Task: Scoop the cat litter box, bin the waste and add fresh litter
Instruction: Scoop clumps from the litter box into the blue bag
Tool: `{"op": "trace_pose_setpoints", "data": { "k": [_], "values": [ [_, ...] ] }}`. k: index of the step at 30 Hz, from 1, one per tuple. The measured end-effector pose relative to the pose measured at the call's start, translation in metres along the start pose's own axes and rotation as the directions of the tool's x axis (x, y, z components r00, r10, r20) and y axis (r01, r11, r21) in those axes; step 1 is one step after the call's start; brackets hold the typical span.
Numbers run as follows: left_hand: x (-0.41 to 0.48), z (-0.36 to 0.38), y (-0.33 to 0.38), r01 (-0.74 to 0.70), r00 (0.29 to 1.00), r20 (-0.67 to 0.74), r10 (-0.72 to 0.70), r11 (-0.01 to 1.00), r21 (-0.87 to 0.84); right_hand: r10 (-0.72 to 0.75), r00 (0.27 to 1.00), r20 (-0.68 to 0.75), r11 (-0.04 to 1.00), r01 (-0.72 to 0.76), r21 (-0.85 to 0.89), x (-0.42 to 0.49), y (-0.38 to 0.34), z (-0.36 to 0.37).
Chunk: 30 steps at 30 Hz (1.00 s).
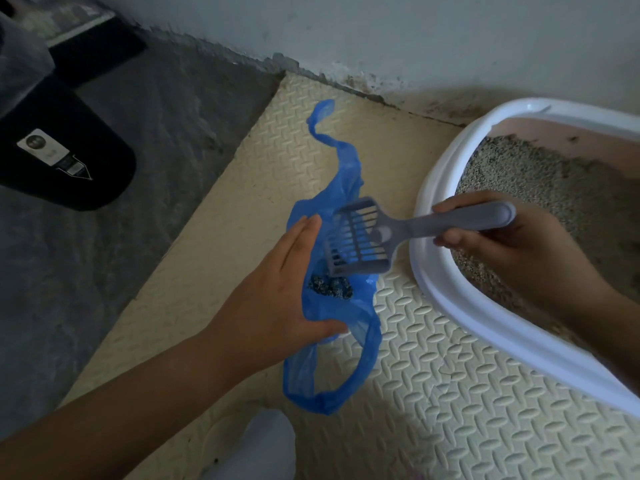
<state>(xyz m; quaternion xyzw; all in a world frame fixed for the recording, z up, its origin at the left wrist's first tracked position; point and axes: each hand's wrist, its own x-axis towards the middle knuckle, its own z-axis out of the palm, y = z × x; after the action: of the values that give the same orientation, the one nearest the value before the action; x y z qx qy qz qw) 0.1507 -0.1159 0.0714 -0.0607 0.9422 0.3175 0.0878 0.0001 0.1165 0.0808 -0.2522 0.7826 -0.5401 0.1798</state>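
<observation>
— Fingers (304,233) straight, our left hand (277,289) spreads the blue plastic bag (346,174); our right hand (502,258) grips the grey slotted scoop (360,237) above it.
— Binning, then. Next we likely sift the white-rimmed litter box (436,188) beside it.

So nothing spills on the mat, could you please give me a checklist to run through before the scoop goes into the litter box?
1. Grip: right hand holds the scoop by its handle, ok.
2. Bag: left hand holds the blue bag open, ok.
3. Aim: scoop head is over the bag mouth, ok.
4. Waste: clumps lie inside the bag, ok.
5. Scoop emptied: cannot tell, dark bits show at its lower corner.
</observation>
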Motion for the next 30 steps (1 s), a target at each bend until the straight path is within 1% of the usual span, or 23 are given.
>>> {"op": "trace_pose_setpoints", "data": {
  "k": [3, 5, 7, 10, 13, 15, 18, 22, 24, 25, 27, 29, 30],
  "values": [
    [0.006, 0.002, 0.004, -0.007, 1.0, 0.01, 0.007, 1.0, -0.02, 0.086, 0.995, -0.053, 0.975, -0.073, 0.211, -0.004, 0.003, -0.017],
    [0.014, 0.004, 0.009, -0.024, 0.999, 0.036, 0.025, 1.0, -0.019, 0.177, 0.979, -0.099, 0.925, -0.131, 0.357, -0.01, 0.008, -0.032],
    [0.026, 0.008, 0.017, -0.046, 0.997, 0.056, 0.047, 0.999, -0.023, 0.28, 0.944, -0.174, 0.863, -0.169, 0.477, -0.02, 0.017, -0.05],
    [0.046, 0.02, 0.03, -0.078, 0.992, 0.097, 0.084, 0.995, -0.067, 0.404, 0.868, -0.288, 0.803, -0.185, 0.567, -0.041, 0.032, -0.077],
    [0.066, 0.035, 0.044, -0.113, 0.981, 0.149, 0.121, 0.992, -0.063, 0.494, 0.792, -0.359, 0.764, -0.197, 0.615, -0.067, 0.053, -0.102],
    [0.078, 0.047, 0.054, -0.147, 0.968, 0.2, 0.151, 0.989, -0.035, 0.524, 0.756, -0.392, 0.771, -0.226, 0.596, -0.085, 0.066, -0.117],
    [0.095, 0.065, 0.067, -0.193, 0.946, 0.261, 0.19, 0.981, -0.013, 0.54, 0.731, -0.417, 0.798, -0.287, 0.53, -0.107, 0.077, -0.138],
    [0.111, 0.084, 0.078, -0.237, 0.932, 0.285, 0.222, 0.971, 0.018, 0.592, 0.685, -0.424, 0.797, -0.418, 0.436, -0.129, 0.094, -0.161],
    [0.116, 0.09, 0.081, -0.247, 0.929, 0.291, 0.228, 0.969, 0.028, 0.601, 0.68, -0.42, 0.798, -0.477, 0.369, -0.135, 0.103, -0.171],
    [0.117, 0.092, 0.081, -0.247, 0.929, 0.291, 0.227, 0.968, 0.037, 0.595, 0.686, -0.418, 0.803, -0.498, 0.327, -0.138, 0.104, -0.176],
    [0.118, 0.095, 0.079, -0.248, 0.933, 0.282, 0.226, 0.968, 0.047, 0.557, 0.707, -0.437, 0.818, -0.556, 0.144, -0.14, 0.107, -0.186],
    [0.117, 0.098, 0.076, -0.252, 0.937, 0.26, 0.232, 0.966, 0.048, 0.531, 0.728, -0.433, 0.796, -0.604, -0.039, -0.139, 0.108, -0.193],
    [0.117, 0.099, 0.074, -0.251, 0.94, 0.25, 0.231, 0.967, 0.049, 0.527, 0.738, -0.422, 0.789, -0.609, -0.081, -0.137, 0.109, -0.194]
  ]
}}
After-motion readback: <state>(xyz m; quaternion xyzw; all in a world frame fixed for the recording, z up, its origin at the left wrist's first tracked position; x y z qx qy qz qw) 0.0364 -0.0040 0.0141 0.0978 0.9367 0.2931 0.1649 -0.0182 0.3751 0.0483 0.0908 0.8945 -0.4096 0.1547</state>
